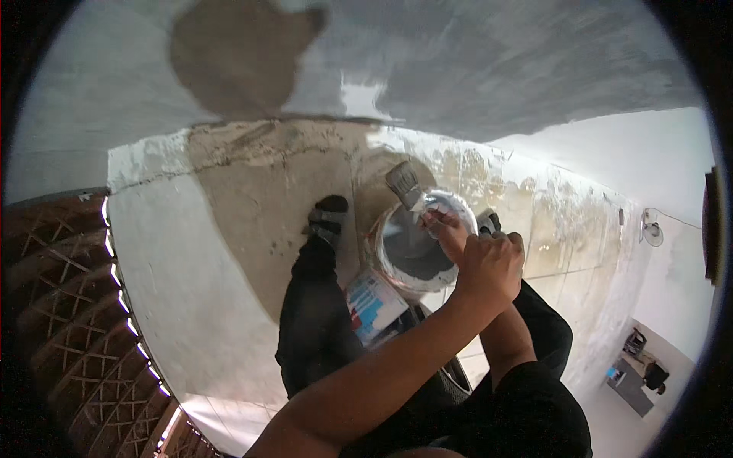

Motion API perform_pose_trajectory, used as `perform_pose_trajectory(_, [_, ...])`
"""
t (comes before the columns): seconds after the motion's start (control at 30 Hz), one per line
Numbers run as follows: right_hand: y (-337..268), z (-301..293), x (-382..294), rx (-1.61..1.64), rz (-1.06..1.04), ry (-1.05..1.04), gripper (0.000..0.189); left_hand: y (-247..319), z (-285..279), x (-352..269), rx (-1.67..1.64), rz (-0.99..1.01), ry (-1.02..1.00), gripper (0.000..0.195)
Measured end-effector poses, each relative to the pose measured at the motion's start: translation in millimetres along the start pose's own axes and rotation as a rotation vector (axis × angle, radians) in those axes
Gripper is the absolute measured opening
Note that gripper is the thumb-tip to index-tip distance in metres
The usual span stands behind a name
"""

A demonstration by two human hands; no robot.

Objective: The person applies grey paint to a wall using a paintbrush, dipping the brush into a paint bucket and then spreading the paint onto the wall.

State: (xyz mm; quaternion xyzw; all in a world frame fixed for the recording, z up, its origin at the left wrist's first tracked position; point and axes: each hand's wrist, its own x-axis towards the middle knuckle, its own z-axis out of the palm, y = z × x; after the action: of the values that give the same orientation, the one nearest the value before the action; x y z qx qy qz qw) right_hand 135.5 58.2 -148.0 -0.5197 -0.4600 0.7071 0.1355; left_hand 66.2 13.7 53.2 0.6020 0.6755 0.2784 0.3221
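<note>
My right hand [445,229] grips a wide paintbrush [404,184] over a round bucket [421,284] that holds grey paint or similar coating. The brush's grey-coated bristles point up-left, past the rim; most of its handle is hidden in the hand. My left forearm crosses over the right one, and my left hand [492,260] is closed around the right wrist or forearm. Both hands are above the right part of the bucket. White and grey smears cover its rim. Beyond it rises a wall [487,63] with uneven grey coating.
A printed container [375,303] stands against the bucket's near side. My feet, in dark footwear [329,214], are on either side of the bucket on a stained floor [246,246]. Brown latticework [86,320] lies at left. A wall fan [653,233] and a person [654,378] near a grey table are far right.
</note>
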Motion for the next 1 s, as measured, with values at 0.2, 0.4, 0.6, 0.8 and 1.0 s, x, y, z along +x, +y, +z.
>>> perform_pose_trajectory(0.2, [-36.4,97.9,52.7,0.131,-0.144,-0.006,0.009,-8.2,-30.8,6.6,-0.047,0.024,0.262,0.023])
perform_pose_trajectory(0.4, [-45.4,160.0,116.6,0.305,-0.464,-0.002,0.018,-10.3,-52.4,9.2,-0.113,-0.005,0.202,0.021])
perform_pose_trajectory(0.6, [-53.8,200.3,154.8,0.393,-0.218,0.144,0.012,-14.8,-64.2,5.4,-0.169,-0.009,0.22,0.017])
perform_pose_trajectory(0.8, [-26.2,197.8,180.3,0.183,0.159,0.192,0.017,-20.9,-70.2,2.4,-0.206,-0.024,0.232,0.018])
perform_pose_trajectory(1.0, [-36.5,214.2,166.2,0.096,-0.172,0.367,0.016,-21.0,-73.4,-0.2,-0.189,-0.02,0.17,0.021])
